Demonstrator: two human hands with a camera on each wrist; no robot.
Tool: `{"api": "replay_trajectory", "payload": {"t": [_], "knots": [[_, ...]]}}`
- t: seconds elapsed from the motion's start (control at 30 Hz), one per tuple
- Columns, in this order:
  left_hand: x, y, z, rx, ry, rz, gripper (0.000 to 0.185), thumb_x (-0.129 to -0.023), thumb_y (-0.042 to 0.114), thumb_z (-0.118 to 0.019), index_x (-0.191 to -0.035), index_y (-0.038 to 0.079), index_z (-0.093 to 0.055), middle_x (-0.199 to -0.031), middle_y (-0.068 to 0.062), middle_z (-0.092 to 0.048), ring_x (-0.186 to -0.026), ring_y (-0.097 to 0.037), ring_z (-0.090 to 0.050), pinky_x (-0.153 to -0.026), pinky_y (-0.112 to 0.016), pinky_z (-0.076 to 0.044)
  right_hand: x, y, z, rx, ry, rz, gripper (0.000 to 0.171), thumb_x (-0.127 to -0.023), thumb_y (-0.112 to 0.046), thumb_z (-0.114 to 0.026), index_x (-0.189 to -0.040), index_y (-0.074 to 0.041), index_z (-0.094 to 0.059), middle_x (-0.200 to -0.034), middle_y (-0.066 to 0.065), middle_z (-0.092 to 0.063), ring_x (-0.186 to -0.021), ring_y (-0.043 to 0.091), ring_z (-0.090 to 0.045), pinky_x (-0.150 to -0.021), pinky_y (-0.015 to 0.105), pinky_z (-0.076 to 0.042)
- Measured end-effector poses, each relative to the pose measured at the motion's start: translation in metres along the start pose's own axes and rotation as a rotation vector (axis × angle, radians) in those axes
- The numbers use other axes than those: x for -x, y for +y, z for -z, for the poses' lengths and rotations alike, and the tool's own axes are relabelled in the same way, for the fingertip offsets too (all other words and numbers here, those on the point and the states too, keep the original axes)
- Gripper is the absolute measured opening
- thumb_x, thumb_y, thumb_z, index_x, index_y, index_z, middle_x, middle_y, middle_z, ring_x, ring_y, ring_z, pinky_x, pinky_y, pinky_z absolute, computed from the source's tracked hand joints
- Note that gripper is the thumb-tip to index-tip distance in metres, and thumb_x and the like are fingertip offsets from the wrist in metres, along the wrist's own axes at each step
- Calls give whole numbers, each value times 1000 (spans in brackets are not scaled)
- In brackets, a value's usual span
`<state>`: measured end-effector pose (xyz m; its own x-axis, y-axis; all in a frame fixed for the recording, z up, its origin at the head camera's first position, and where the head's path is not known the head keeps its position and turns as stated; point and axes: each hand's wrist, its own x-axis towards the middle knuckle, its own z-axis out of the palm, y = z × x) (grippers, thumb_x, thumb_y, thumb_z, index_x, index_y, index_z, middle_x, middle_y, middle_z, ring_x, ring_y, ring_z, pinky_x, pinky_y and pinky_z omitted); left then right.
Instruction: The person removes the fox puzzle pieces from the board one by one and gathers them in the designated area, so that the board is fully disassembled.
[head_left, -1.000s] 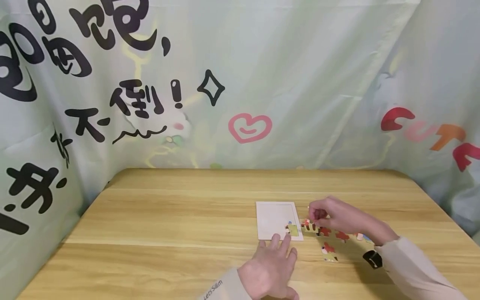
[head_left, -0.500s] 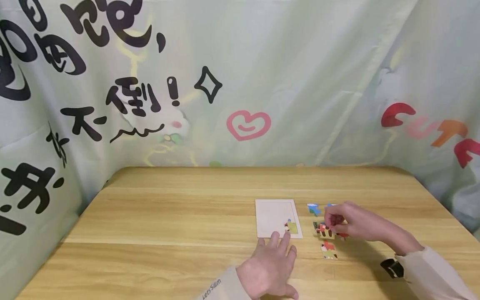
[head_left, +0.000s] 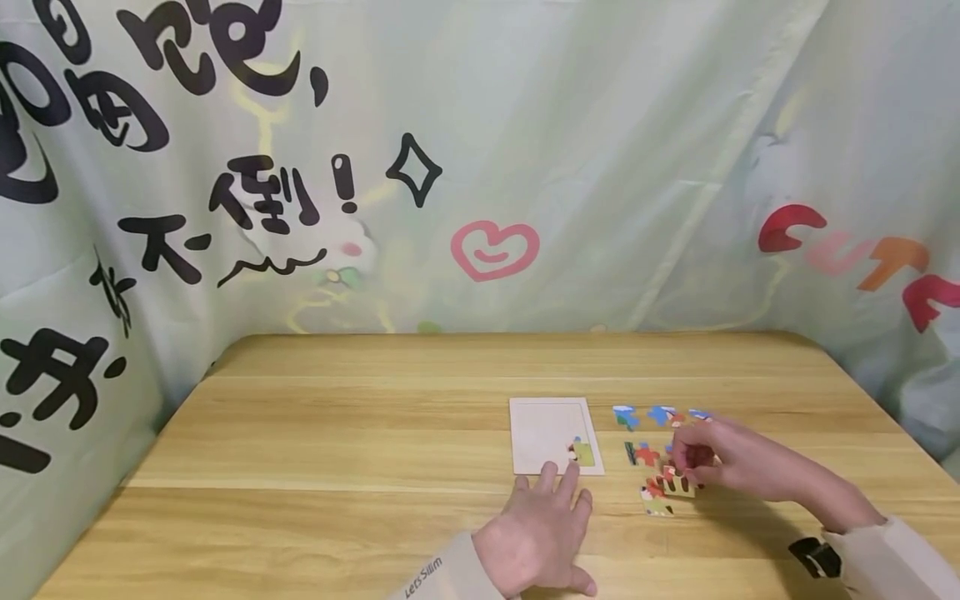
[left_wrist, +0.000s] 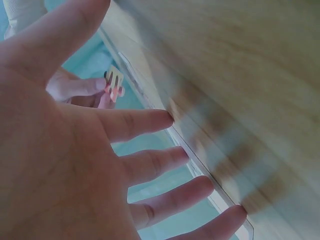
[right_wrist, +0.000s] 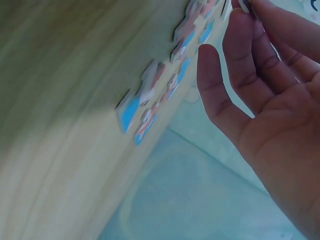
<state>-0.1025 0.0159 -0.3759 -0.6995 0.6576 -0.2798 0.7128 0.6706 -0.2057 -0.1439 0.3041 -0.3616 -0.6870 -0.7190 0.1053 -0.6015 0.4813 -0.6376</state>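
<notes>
My right hand [head_left: 738, 462] pinches a puzzle piece [head_left: 678, 482] between thumb and fingers; it is cream with dark stripes and a red edge, and in the left wrist view the same puzzle piece [left_wrist: 114, 80] shows held off the table. Below and beside it lies a red, white and green puzzle piece [head_left: 656, 498]. My left hand [head_left: 534, 533] is spread, its fingertips at the near edge of a white puzzle tray [head_left: 543, 433]. In the tray's lower right corner sits a yellow-green puzzle piece [head_left: 583, 454].
Several loose pieces lie right of the tray, among them a blue piece [head_left: 625, 417], another blue piece [head_left: 662, 415] and a red piece [head_left: 646, 455]. The wooden table [head_left: 337, 442] meets a printed curtain [head_left: 600, 167] behind it. A black tag-like object [head_left: 816, 557] shows by the right sleeve.
My right hand has moved right and a little nearer with the striped puzzle piece, from beside the tray to over the loose pieces. The left hand has stayed at the tray's near edge.
</notes>
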Motion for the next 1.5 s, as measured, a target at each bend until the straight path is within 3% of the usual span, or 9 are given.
{"api": "replay_trajectory", "payload": {"t": [0.17, 0.3, 0.4, 0.6, 0.77, 0.93, 1.27, 1.5], "knots": [[0, -1, 1, -2, 14, -11, 92, -76, 85, -57, -151, 31, -47, -159, 4, -30, -130, -16, -34, -98, -40, -48, 9, 3, -2, -33, -21, -8, 32, -85, 17, -67, -84, -15, -59, -79, -14, -58, -69, -4, -47, -49, 23, -40], [0, -1, 1, -3, 17, -15, 92, -75, 85, -58, -150, 31, -48, -158, 4, -32, -129, -16, -35, -97, -39, -48, 14, 5, -4, -61, -58, -39, 29, -87, 14, -67, -84, -14, -60, -80, -15, -58, -82, -3, -57, -52, 24, -42], [0, -1, 1, 4, 14, -13, 92, -75, 84, -58, -150, 31, -48, -158, 4, -32, -129, -16, -35, -97, -39, -48, 16, 7, -4, -66, -68, -59, 27, -88, 12, -67, -84, -14, -61, -80, -16, -57, -83, -2, -58, -53, 25, -43], [1, -5, 2, 9, 8, -6, 93, -75, 84, -58, -151, 31, -47, -159, 3, -31, -129, -17, -36, -99, -40, -47, 17, 11, -6, -44, -60, -31, 29, -87, 12, -68, -85, -15, -61, -79, -15, -57, -69, -4, -46, -50, 22, -41], [1, -6, 0, 3, 20, -8, 93, -75, 84, -58, -150, 30, -48, -159, 2, -32, -127, -17, -37, -98, -40, -48, 14, 11, -3, 21, -14, 7, 33, -83, 16, -70, -86, -16, -63, -83, -13, -62, -71, -3, -52, -52, 22, -45], [1, -5, 0, 19, 13, -12, 92, -76, 84, -58, -150, 30, -48, -159, 3, -31, -128, -17, -36, -98, -40, -48, -4, 5, 2, 140, 38, 32, 35, -83, 16, -71, -86, -18, -64, -84, -13, -61, -73, -3, -49, -53, 22, -43], [1, -4, -1, 8, 6, -8, 93, -77, 85, -56, -152, 32, -45, -161, 6, -28, -138, -19, -31, -101, -41, -47, -54, -18, -7, 167, -35, -41, 22, -84, 8, -73, -86, -13, -68, -81, -13, -60, -71, 0, -52, -60, 24, -50], [1, -2, -3, 22, 11, 1, 94, -76, 85, -56, -152, 32, -44, -162, 7, -28, -142, -20, -29, -103, -43, -46, -82, -22, -20, 229, -26, 0, 15, -88, 6, -71, -93, -7, -73, -86, -8, -64, -73, 3, -56, -64, 25, -53]]}}
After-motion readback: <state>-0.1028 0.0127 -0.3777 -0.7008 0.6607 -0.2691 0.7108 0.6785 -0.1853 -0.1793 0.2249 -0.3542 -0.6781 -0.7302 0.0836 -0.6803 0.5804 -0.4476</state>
